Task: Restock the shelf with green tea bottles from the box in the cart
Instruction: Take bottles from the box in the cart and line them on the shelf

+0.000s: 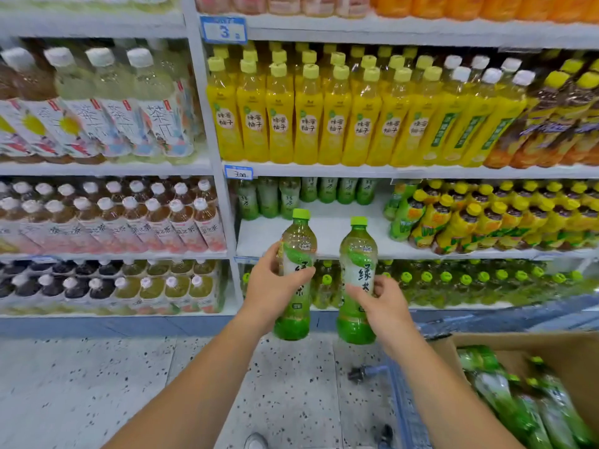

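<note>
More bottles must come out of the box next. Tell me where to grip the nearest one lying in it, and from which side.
Grip the green tea bottle round its labelled middle, coming from above through the open top of the box. The bottles lie slanted and packed side by side, so only their upper sides seem free; blur hides the necks.

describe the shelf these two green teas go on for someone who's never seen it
Start at the white upright between the two bays, then the blue 3.00 price tag beside it. The shelf under that tag is bare white in front, with green bottles only at the back, unlike its packed neighbours.
</note>
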Motion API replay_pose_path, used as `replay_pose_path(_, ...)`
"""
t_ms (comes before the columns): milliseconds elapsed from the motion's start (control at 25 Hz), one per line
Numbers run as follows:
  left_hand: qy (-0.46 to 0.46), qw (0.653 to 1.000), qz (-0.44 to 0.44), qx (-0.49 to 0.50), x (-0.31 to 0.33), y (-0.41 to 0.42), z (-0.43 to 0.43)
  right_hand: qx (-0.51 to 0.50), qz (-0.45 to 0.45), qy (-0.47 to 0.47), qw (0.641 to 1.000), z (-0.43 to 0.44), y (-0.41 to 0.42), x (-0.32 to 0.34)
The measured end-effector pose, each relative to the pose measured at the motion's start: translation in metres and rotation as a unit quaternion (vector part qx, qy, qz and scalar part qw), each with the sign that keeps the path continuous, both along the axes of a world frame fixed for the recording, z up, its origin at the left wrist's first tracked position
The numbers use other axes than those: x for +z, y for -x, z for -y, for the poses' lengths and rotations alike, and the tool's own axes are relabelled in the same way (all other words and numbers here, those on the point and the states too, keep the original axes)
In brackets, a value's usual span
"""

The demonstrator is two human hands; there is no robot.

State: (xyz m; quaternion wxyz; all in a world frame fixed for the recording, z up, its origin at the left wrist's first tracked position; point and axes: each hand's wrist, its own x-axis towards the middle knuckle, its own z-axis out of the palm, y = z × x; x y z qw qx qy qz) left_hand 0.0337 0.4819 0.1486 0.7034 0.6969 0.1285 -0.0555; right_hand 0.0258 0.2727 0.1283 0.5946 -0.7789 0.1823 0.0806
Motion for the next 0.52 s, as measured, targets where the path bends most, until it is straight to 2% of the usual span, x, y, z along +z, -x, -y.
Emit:
replay_pose_path(320, -0.051, 0.996, 0.058, 0.037, -0.068, -0.114, -0.021, 0.007, 0.059, 0.038, 0.997, -0.026, -0.107, -0.055)
replay_pose_path(520, -0.082, 0.988, 0.133, -0.008, -0.124, -0.183, -0.004, -0.009, 0.130, 0.059, 0.990, -0.024, -0.170, -0.119)
